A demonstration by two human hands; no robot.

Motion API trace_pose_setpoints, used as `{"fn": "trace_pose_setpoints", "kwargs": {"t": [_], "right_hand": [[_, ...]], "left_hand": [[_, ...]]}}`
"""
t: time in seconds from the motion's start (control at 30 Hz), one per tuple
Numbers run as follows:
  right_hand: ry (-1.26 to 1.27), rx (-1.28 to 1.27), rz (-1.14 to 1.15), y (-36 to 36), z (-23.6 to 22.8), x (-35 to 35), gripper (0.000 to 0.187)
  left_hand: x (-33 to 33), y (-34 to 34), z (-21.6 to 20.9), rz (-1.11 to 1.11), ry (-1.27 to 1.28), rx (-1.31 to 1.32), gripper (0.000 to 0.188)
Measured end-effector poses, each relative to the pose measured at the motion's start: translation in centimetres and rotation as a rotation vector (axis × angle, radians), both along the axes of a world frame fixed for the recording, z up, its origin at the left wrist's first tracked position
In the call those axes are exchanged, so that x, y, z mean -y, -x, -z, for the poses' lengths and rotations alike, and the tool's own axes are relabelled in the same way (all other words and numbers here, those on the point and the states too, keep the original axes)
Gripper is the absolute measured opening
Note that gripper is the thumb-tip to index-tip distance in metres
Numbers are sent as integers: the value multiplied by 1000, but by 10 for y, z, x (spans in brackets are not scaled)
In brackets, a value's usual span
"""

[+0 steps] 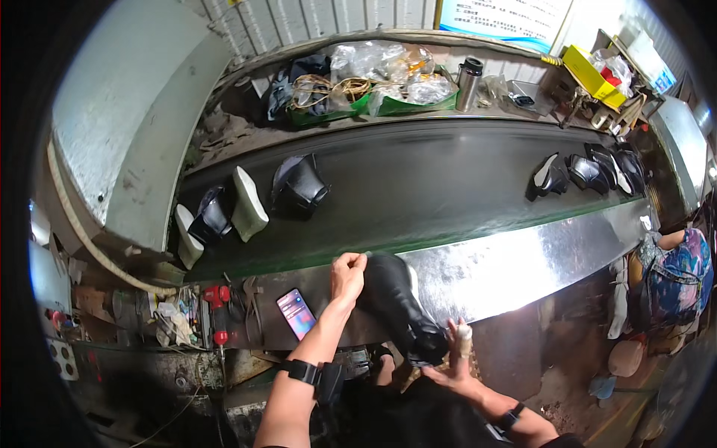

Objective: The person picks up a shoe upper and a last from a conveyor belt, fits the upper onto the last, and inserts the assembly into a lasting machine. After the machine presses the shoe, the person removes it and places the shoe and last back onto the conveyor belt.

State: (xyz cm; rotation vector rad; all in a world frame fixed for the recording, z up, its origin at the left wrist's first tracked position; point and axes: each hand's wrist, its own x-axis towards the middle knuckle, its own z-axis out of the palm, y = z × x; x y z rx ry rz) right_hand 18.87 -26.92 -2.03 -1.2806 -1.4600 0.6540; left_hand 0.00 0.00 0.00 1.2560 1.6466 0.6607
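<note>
1 black shoe (392, 299) slants (far end leftward).

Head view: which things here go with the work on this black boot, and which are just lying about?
Likely part of the work:
black boot, between left hand and right hand
black shoe pieces and white wedge-shaped pieces on the dark belt

Seemingly just lying about:
phone
metal flask
yellow box

Unclear: red tool, untouched.
</note>
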Motion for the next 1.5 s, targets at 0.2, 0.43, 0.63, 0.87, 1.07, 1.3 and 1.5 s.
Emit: {"fn": "trace_pose_setpoints", "kwargs": {"t": [0.2,0.43,0.63,0.87,1.07,1.3,1.5], "right_hand": [[74,-382,34,2,1,-37,130],[393,-172,-351,-59,-40,-30,105],[476,-310,-430,-65,-25,-35,102],[355,-199,-460,-66,18,-34,104],[518,-286,-993,-82,-60,-56,144],[1322,-501,-771,42,-103,-82,66],[813,-374,-1111,171,-160,16,50]], "left_hand": [[5,-41,16,-117,-305,-246,24],[40,-11,23,-252,-5,6,38],[47,-67,-10,148,67,-612,71],[38,-42,20,-111,-85,-400,36],[86,4,-36,-292,-152,-90,30],[207,86,-125,-606,-418,-112,33],[380,184,-186,-1013,-480,-177,27]]}}
